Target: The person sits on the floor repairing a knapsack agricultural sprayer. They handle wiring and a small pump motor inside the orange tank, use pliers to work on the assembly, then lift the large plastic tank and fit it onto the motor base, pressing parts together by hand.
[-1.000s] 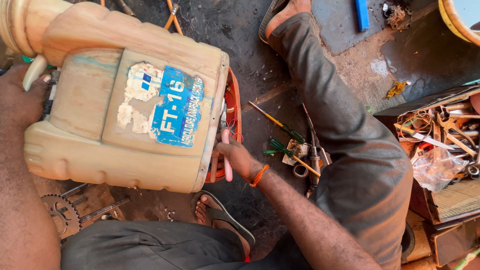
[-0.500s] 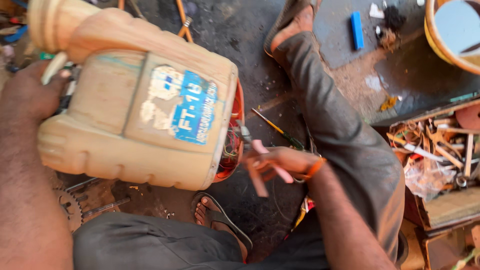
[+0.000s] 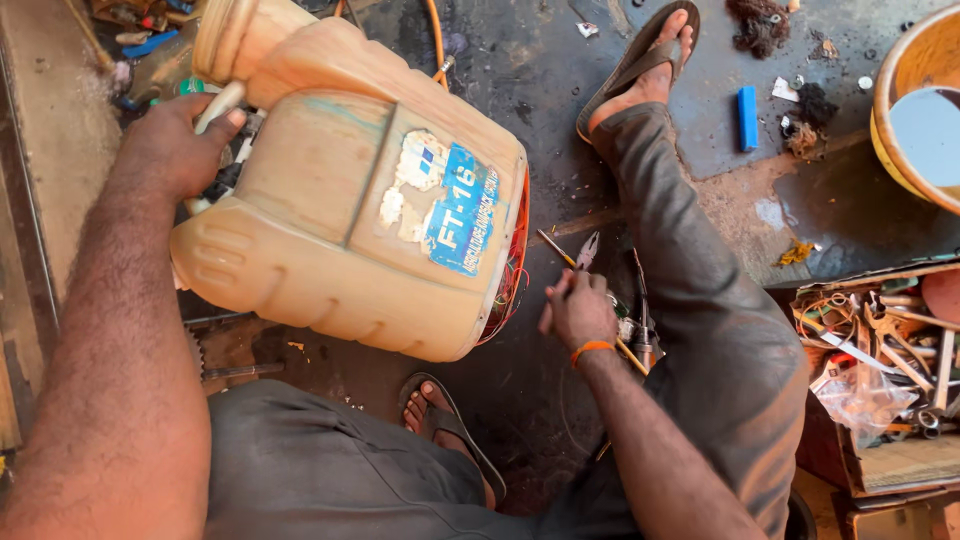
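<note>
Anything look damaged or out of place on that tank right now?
Yes. The cream plastic tank lies tipped on its side, steadied by the left hand, and its blue and white label is torn and peeling. Thin orange wires spill from its edge.

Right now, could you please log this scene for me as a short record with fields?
setting: dark, stained workshop floor, person seated
left hand: left hand grips the upper edge of a large beige plastic tank tipped on its side
tank detail: torn blue and white label; orange rim with thin wires at its open end
right hand: right hand, orange wristband, on the tools beside the tank
on the floor: pliers, blue block
right side: box of tools, yellow basin of water
</note>
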`<state>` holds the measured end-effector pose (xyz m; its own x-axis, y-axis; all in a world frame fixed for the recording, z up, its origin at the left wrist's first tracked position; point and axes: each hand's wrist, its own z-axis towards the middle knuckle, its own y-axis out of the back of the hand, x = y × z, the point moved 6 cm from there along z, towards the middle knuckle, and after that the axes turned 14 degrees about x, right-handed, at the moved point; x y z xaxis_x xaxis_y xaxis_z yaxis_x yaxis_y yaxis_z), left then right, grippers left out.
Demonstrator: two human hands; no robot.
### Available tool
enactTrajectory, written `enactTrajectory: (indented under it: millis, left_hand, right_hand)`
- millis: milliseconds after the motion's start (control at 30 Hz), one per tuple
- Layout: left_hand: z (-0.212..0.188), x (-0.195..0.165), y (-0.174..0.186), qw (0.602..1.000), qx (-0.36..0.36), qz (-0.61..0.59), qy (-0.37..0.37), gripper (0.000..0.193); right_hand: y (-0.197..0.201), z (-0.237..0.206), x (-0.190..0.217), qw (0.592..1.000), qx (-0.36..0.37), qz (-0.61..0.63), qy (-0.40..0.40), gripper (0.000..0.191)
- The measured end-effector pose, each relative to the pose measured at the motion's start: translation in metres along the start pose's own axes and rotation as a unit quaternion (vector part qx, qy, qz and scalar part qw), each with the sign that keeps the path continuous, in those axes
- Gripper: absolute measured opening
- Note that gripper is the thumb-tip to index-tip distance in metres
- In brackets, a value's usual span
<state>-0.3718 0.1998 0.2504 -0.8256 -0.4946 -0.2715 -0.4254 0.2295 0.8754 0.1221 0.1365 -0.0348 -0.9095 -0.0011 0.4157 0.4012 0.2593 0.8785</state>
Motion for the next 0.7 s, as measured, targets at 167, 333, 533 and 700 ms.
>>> enactTrajectory:
  millis: [167, 333, 533, 700]
  left_hand:
    - [0.004, 0.006, -0.003, 1.0, 0.006, -0.008, 0.006, 0.049]
    - [0.008, 0.005, -0.005, 1.0, -0.005, -0.006, 0.007, 0.052]
    - [0.01, -0.003, -0.005, 1.0, -0.004, 0.0, -0.027, 0.052]
    - [0.002, -0.024, -0.002, 0.993, -0.057, -0.012, -0.101, 0.052]
  right_hand:
    - [0.003, -0.007, 0.051, 0.895, 0.212, 0.389, 0.049, 0.028]
    - [0.036, 0.0, 0.088, 0.978, 0.153, 0.113, 0.088, 0.012]
    - [0.043, 0.02, 0.102, 0.981, 0.165, -0.006, 0.099, 0.037]
    - [0.048, 0.026, 0.109, 0.97, 0.189, -0.069, 0.134, 0.035]
